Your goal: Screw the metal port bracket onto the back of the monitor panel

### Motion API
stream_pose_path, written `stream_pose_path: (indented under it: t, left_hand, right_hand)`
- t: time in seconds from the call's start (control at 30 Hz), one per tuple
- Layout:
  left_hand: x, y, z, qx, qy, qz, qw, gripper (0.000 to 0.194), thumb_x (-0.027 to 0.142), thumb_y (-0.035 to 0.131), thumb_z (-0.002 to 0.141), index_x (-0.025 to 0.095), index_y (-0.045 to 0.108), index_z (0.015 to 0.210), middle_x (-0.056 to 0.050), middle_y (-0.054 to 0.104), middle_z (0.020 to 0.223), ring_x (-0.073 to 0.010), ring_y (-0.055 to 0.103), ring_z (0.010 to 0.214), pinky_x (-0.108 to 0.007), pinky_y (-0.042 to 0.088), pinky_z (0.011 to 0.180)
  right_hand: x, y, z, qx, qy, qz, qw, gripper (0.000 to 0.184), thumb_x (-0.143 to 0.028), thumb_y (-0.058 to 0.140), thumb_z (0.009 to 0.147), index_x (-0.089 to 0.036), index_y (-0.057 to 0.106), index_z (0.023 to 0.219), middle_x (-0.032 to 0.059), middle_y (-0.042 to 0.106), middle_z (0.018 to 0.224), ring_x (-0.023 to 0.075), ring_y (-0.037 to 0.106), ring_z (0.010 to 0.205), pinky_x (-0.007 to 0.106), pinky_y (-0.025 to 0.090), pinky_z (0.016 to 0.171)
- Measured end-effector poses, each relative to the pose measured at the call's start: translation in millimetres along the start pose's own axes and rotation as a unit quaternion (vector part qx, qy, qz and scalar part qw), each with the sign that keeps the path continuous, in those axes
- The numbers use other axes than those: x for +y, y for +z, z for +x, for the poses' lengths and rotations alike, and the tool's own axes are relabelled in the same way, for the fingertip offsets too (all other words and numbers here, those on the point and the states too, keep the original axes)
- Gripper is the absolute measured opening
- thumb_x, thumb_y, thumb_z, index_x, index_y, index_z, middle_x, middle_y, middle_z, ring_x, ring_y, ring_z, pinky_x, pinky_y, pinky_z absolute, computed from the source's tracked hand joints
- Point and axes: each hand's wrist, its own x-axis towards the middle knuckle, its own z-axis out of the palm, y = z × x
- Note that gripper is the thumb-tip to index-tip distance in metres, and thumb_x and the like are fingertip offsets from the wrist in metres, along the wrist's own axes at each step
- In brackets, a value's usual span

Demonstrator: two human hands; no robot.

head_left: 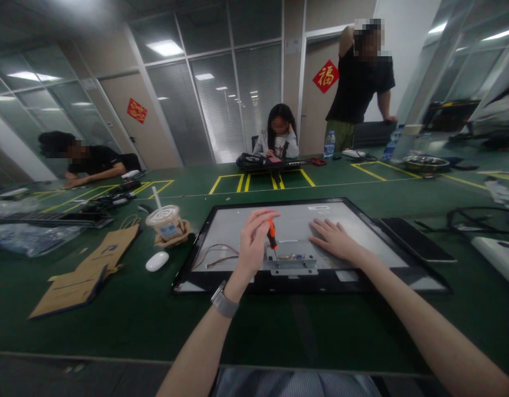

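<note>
Head view | left hand (253,242) is gripping an orange-black screwdriver (272,234) near-upright, its small tip probably meeting the port bracket (293,264) | right hand (334,239) is lying flat, fingers spread, as if steadying the display panel (223,223) | panel is lying under the bracket, showing grey backing, black edging, thin cables (223,259) left of the bracket

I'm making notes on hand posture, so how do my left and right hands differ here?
Your left hand is raised and curled at the orange-and-black screwdriver, while your right hand lies with fingers spread on the grey panel. The left wrist wears a watch; the right wrist has none. Both hands are ungloved.
</note>
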Motion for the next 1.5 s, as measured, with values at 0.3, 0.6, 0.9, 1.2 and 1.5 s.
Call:
stream_pose_path:
  t: [0.3,0.6,0.9,1.2,1.5]
  left_hand:
    - [-3.1,1.4,-0.1,0.037,0.001,0.047,0.998,0.013,0.028,0.066,0.091,0.021,0.077,0.091,-0.002,0.057,0.086,-0.0152,0.057,0.080,-0.028,0.048,0.079]
    - [-3.9,1.4,0.9,0.022,-0.014,0.021,0.999,0.020,0.026,0.060,0.094,0.020,0.075,0.105,-0.004,0.063,0.088,-0.0155,0.060,0.081,-0.028,0.050,0.078]
    - [-2.1,1.2,0.1,0.022,-0.007,0.034,0.999,0.028,0.026,0.050,0.098,0.022,0.075,0.107,-0.007,0.066,0.105,-0.0184,0.062,0.095,-0.031,0.049,0.084]
    - [-2.7,0.9,-0.4,0.055,0.012,0.106,0.993,0.010,0.029,0.069,0.088,0.022,0.075,0.090,-0.001,0.055,0.082,-0.0162,0.055,0.080,-0.029,0.047,0.080]
    - [-3.0,1.1,-0.7,0.016,-0.022,0.057,0.998,0.022,0.028,0.059,0.095,0.021,0.073,0.111,-0.004,0.066,0.090,-0.0172,0.060,0.084,-0.030,0.047,0.082]
  right_hand:
    - [-1.0,-1.9,-1.1,-0.007,0.002,0.001,1.000,0.077,-0.065,0.023,0.098,-0.020,0.039,0.158,0.0111,0.033,0.166,0.0404,0.028,0.150,0.061,0.024,0.119]
    - [-2.5,-4.9,-1.8,-0.012,0.003,0.002,1.000,0.077,-0.065,0.024,0.098,-0.019,0.039,0.158,0.0116,0.032,0.166,0.0407,0.027,0.150,0.062,0.023,0.119]
    - [-0.4,-1.0,-0.2,-0.007,0.004,0.000,1.000,0.075,-0.064,0.024,0.098,-0.020,0.040,0.157,0.0117,0.034,0.165,0.0404,0.028,0.150,0.062,0.024,0.119]
    - [-2.7,-5.3,-1.6,-0.017,0.008,0.008,1.000,0.076,-0.066,0.024,0.098,-0.022,0.039,0.158,0.0114,0.033,0.166,0.0404,0.028,0.150,0.062,0.022,0.119]
    - [0.0,-1.3,-0.5,-0.004,-0.001,0.006,1.000,0.075,-0.066,0.022,0.097,-0.024,0.038,0.158,0.0109,0.034,0.165,0.0417,0.028,0.149,0.065,0.022,0.118]
